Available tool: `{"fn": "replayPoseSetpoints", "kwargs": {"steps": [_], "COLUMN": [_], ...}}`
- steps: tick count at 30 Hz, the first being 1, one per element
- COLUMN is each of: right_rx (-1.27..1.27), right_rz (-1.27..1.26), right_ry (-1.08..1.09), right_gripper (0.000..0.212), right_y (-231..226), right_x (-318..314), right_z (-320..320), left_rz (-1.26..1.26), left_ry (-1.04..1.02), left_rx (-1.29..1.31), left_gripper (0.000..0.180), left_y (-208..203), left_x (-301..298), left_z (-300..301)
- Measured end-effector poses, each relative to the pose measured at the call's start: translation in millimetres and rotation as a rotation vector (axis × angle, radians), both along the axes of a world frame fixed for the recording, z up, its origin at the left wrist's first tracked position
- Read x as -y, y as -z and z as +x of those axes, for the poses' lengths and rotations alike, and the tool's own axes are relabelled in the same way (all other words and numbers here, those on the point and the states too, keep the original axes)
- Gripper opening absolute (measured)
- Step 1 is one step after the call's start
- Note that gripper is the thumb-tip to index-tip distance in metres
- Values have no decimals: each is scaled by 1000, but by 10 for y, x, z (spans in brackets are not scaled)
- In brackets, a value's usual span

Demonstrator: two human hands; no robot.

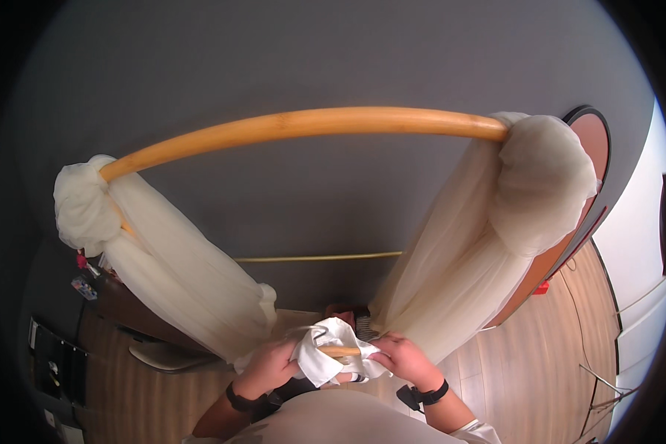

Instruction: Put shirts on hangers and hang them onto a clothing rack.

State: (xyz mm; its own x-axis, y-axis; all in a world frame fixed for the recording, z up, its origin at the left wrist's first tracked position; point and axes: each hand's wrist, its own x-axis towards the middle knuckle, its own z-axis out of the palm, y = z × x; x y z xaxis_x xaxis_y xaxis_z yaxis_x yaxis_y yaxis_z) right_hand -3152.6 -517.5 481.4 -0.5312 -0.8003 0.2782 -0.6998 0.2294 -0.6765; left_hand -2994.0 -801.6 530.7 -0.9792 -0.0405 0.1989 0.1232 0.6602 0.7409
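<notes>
In front of my body hangs a white garment [319, 365], bunched around its top opening, with what looks like a collar flap at its front. A wooden hanger [340, 351] shows inside the opening, its metal hook sticking up on the left. My left hand [270, 364] has its fingers closed on the left edge of the fabric. On the other side, my right hand [408, 360] pinches the garment's right edge near the hanger's end. Each wrist wears a black strap. The lower part of the garment is hidden by my body and hands.
A bamboo rail [311, 124] spans ahead, draped at both ends with cream sheer fabric [192, 255] hanging to the floor. An oval mirror [592, 140] leans at the right. Cables lie on the wood floor [562, 348] there. Dark furniture [137, 311] stands left.
</notes>
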Motion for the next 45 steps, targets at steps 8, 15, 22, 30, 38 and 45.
{"fn": "replayPoseSetpoints", "kwargs": {"steps": [8, 15, 22, 30, 38, 45], "right_rx": [130, 254, 175, 197, 44, -122], "right_rz": [-100, -186, -243, -420, -389, -443], "right_ry": [119, 227, 265, 58, -93, 20], "right_gripper": [20, 22, 30, 32, 31, 32], "right_y": [131, 266, -185, -947, -814, -686], "right_x": [23, -20, 544, 1355, 1714, 1764], "right_z": [26, -107, -771, -1417, -1540, -1515], "left_rz": [56, -223, -528, -677, -677, -740], "left_ry": [-129, -249, -517, -692, -694, -698], "left_rx": [92, 29, -192, -418, -179, -161], "left_gripper": [26, 33, 29, 23, 28, 26], "left_y": [-282, -241, -834, -1577, -1276, -1214], "left_x": [14, 253, 264, 221, -153, 28], "left_z": [-9, 134, -153, -146, 60, -64]}}
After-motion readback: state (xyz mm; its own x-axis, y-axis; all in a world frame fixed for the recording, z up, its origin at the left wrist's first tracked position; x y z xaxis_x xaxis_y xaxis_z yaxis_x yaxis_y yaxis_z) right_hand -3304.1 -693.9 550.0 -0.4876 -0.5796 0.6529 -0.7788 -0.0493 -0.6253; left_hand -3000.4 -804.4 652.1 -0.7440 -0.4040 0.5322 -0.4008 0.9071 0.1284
